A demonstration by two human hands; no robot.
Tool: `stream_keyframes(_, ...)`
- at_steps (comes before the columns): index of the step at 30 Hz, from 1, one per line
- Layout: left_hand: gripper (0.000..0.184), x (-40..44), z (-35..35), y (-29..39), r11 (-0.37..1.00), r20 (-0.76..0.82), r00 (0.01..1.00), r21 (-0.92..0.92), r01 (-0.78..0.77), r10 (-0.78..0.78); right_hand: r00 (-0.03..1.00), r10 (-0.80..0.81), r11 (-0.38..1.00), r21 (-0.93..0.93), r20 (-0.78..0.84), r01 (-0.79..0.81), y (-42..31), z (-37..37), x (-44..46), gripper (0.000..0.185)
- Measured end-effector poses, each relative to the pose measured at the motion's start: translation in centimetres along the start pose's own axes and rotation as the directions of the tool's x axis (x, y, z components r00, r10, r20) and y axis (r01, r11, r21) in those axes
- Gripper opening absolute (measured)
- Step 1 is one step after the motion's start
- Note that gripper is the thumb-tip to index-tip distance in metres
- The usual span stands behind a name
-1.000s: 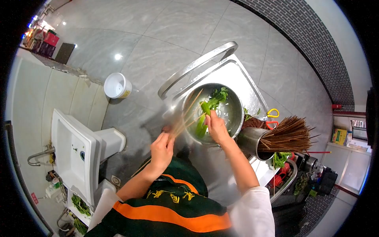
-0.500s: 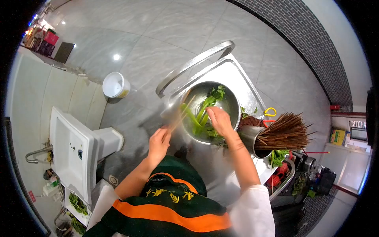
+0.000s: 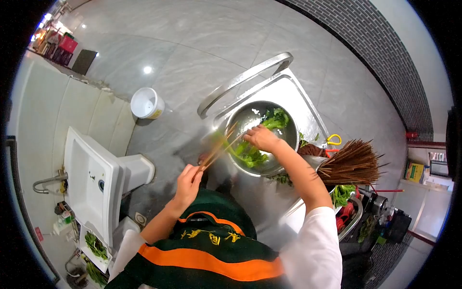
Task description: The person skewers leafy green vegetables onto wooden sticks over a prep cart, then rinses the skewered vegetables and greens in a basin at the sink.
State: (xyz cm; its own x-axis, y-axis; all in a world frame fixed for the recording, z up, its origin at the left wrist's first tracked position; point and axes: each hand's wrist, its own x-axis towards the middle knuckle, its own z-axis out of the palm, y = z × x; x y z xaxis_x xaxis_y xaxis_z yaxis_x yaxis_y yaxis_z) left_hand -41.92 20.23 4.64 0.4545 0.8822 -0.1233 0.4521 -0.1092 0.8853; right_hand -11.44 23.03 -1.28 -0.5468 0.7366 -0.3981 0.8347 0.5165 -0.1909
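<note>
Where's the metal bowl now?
Head view, right of centre: the bowl sits on the tray, under the right hand, left of the brown stick bundle.

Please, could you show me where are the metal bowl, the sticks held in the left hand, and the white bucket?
Metal bowl [image 3: 246, 111]: head view, bare inner wall.
Held sticks [image 3: 216, 153]: head view, middle of their length.
White bucket [image 3: 138, 102]: head view, inside wall.

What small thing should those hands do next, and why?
Perhaps the right hand should grasp the leafy greens at the far side of the metal bowl: it is over the bowl, close to them, while the left hand grips thin sticks, with a blurred green piece near their tips. Whether the right fingers hold anything is unclear.
</note>
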Motion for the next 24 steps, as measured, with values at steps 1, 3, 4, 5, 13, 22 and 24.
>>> stream_keyframes(1,0.017,-0.2,-0.1,-0.1,1.0,-0.003,1.0,-0.002,0.001,-0.001,0.999,0.043,0.999,-0.005,-0.032,-0.043,0.0,-0.8,-0.4,0.037)
stream_keyframes(3,0.015,-0.5,-0.4,0.3,1.0,-0.046,0.999,0.001,-0.022,0.022,0.994,0.077,0.997,0.0,-0.075,-0.077,0.4,-1.0,-0.7,0.041)
stream_keyframes(4,0.015,-0.6,-0.6,0.6,1.0,-0.046,0.999,-0.002,-0.023,0.023,0.994,0.078,0.997,-0.001,-0.074,-0.078,0.5,-0.9,-0.9,0.041)
stream_keyframes(5,0.015,-0.7,-0.8,1.1,0.999,-0.053,0.998,0.019,-0.03,0.031,0.978,0.143,0.989,0.067,-0.153,-0.134,0.6,-0.7,-1.1,0.042)
stream_keyframes(13,0.014,0.1,0.2,1.6,0.998,-0.109,0.993,0.044,-0.04,0.045,0.794,0.48,0.732,0.669,-0.373,-0.128,-1.2,-3.3,-2.6,0.037)
stream_keyframes(22,0.013,1.4,2.3,2.8,0.996,-0.123,0.989,0.057,-0.07,0.076,0.705,0.655,0.448,0.891,-0.273,-0.07,-2.9,-3.2,-2.6,0.017)
stream_keyframes(24,0.014,1.5,2.6,2.9,0.994,-0.14,0.985,0.062,-0.089,0.097,0.71,0.651,0.461,0.883,-0.269,-0.088,-3.2,-3.4,-2.8,0.017)
